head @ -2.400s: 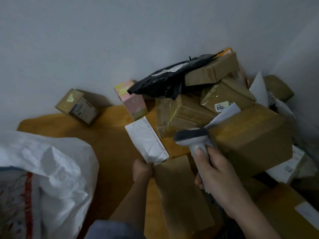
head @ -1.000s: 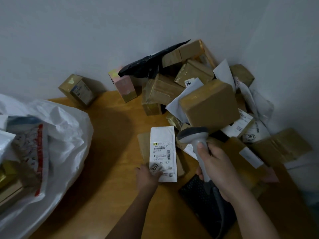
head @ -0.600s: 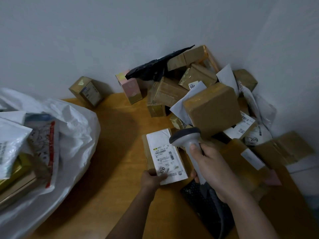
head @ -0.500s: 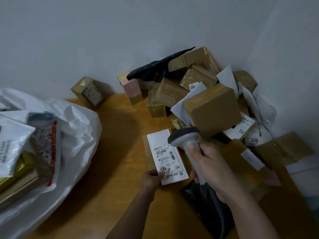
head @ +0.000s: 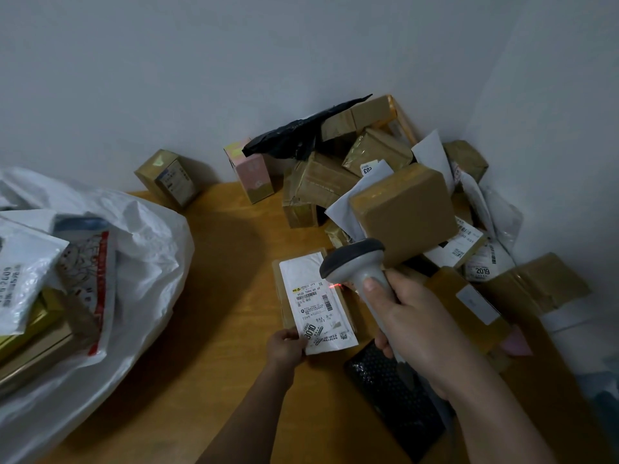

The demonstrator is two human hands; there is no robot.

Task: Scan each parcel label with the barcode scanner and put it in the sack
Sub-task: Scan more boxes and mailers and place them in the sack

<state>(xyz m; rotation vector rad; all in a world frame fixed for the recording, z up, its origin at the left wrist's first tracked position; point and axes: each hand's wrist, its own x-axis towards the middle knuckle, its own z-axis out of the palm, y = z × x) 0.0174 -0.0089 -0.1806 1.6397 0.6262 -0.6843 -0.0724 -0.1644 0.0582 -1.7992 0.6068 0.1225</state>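
The left hand (head: 287, 344) pinches the near-left corner of a flat brown parcel (head: 313, 298), thumb on top of its white label (head: 316, 301), fingers curled underneath. The right hand (head: 415, 324) is wrapped round the grip of the barcode scanner (head: 356, 267), thumb lying up the back of the handle, with the scanner's dark head hanging over the far-right part of the parcel.

The parcel lies face up on the wooden table (head: 231, 256), label readable. A small red spot of scanner light shows at the label's right edge, just beside the upper barcode and not across it, so the scan looks, to my eye, not quite lined up yet.

The parcel's long axis runs away from the person, tilted slightly leftward at the far end. The sack (head: 140, 262) stands well to the left of the parcel, its mouth open and already holding several packets. Only 1 hand holds the parcel, and that left hand is also the one nearer the sack, so once the code reads, the likely move is a leftward carry with the parcel's short edge leading.

To the right of the parcel and beyond it, a heap of unscanned boxes (head: 402, 212) fills the corner against the wall.
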